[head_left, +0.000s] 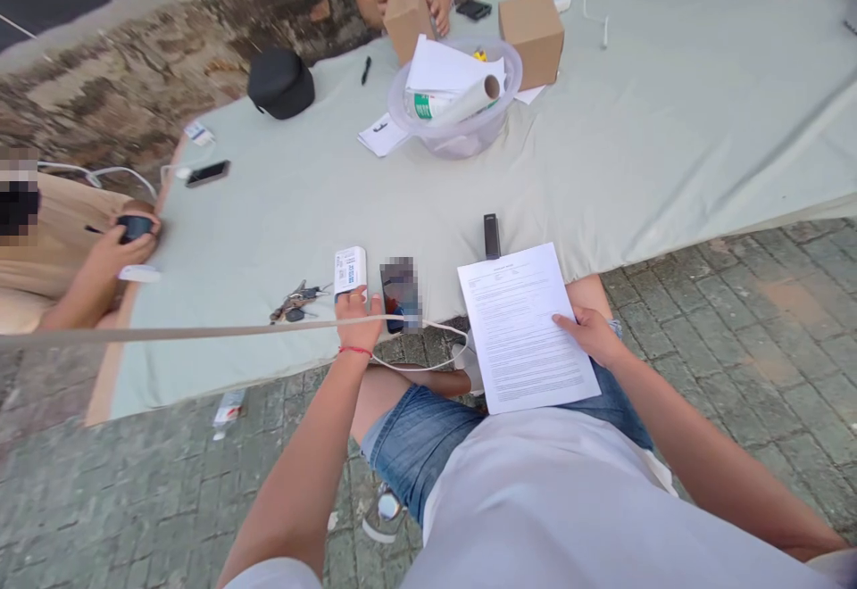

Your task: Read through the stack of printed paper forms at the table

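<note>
My left hand [359, 319] reaches to the table's near edge and grips a small white box-shaped device [350, 269] with printed labels. A phone [399, 294] lies just right of that hand, with a white cable [428, 339] looping below it. My right hand [589, 332] holds the right edge of a printed sheet of paper [522, 326] resting on my lap over denim shorts. A bunch of keys [295, 302] lies left of the white device.
A pale cloth covers the table [636, 143]. On it stand a clear bowl of papers [461, 89], two cardboard boxes [534, 34], a black pouch [281, 82], another phone [207, 173] and a small black device [491, 235]. Another person's hand at left holds a dark object [134, 228].
</note>
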A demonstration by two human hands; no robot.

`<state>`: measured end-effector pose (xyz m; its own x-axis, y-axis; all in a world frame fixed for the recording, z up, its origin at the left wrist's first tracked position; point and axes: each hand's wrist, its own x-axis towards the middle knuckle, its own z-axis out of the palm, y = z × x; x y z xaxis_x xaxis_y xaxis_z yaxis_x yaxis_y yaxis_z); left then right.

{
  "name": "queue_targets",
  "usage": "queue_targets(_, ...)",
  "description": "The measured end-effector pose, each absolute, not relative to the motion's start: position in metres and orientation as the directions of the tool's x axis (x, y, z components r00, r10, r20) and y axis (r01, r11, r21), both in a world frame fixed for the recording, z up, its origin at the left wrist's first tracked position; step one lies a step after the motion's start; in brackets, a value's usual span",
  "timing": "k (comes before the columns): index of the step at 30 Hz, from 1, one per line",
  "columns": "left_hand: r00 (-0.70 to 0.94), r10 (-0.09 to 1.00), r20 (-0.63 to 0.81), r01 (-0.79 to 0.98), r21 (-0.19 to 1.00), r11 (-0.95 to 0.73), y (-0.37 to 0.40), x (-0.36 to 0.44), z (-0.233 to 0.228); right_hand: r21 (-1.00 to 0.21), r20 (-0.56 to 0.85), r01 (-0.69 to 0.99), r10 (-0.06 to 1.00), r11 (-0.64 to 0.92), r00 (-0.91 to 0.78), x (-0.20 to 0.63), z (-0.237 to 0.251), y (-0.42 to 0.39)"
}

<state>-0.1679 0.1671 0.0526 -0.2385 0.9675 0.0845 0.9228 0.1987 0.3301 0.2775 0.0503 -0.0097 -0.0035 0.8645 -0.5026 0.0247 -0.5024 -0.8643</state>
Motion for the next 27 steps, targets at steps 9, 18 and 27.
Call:
queue_targets(9,-0.588,0.797,0.135,0.794,0.285,0.537,0.142,-0.221,0.061,-0.828,-0.553,-0.092,0.833,-0.553,-0.022,0.278,-0.005,0.051)
queue_targets(18,-0.821,0.565,0.082,0.564,0.268,0.781,0.157,-0.244,0.043,-0.782,-0.6,-0.237,0.799,-0.577,0.035,0.283,-0.001,0.055)
queue_targets(27,-0.819,0.554,0.148,0.573,0.221,0.789,0.166,-0.224,0.024,-0.768,-0.631,-0.211,0.771,-0.605,0.086,0.288,-0.001,0.051)
